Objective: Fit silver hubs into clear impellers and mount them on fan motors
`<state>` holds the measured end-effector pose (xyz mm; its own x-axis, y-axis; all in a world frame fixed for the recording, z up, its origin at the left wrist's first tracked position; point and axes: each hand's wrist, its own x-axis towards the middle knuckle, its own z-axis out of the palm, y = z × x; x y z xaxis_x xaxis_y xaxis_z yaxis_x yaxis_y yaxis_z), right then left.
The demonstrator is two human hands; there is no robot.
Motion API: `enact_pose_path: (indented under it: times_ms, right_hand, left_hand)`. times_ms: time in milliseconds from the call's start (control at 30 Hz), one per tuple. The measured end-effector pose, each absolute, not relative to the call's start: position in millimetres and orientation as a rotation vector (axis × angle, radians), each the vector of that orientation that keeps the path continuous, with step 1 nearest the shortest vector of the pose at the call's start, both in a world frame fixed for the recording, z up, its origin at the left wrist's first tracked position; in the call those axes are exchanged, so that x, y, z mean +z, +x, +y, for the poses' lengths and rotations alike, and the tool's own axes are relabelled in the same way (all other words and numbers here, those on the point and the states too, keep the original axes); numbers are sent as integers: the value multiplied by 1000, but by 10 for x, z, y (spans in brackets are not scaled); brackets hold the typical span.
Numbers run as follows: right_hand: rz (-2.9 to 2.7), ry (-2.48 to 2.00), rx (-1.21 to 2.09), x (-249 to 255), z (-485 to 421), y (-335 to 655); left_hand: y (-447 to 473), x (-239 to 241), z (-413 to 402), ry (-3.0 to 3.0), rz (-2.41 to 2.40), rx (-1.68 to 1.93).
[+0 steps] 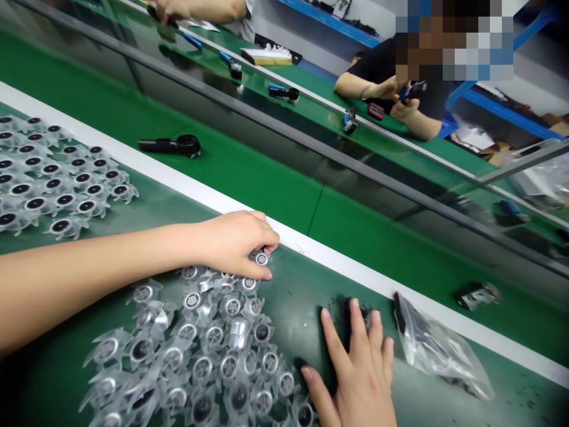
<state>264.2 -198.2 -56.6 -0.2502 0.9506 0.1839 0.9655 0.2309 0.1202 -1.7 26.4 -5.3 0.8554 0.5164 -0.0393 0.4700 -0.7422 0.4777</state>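
My left hand [233, 240] reaches in from the left with its fingers curled over a small clear fan impeller [262, 258], gripping it between thumb and fingers at the far edge of a heap. Many similar translucent fan impellers [203, 367] with metallic round hubs lie loosely piled below that hand. My right hand [362, 376] is open, fingers spread, low over the green tabletop [293, 302]. Tiny dark bits [344, 307] are scattered around its fingertips. Right of it lies a clear plastic bag [440, 344] with dark contents I cannot make out.
More impellers with black centres [53, 184] stand in rows at the left. Beyond the white table edge [186, 190], a green conveyor belt [267, 178] carries a black handheld housing [171, 145] and a small motor-like part [478, 295]. Across a rail, two people handle parts.
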Motion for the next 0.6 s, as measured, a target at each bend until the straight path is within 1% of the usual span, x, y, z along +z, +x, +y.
enact_pose_path:
  times_ms: [200, 600]
  right_hand:
    - [-2364, -1968, -309, -561, -1994, 2623]
    - [-2361, -2008, -301, -592, -2052, 2670]
  left_hand:
    - [-12, -64, 275, 2545, 720, 133]
    - [-3, -55, 280, 2548, 705, 133]
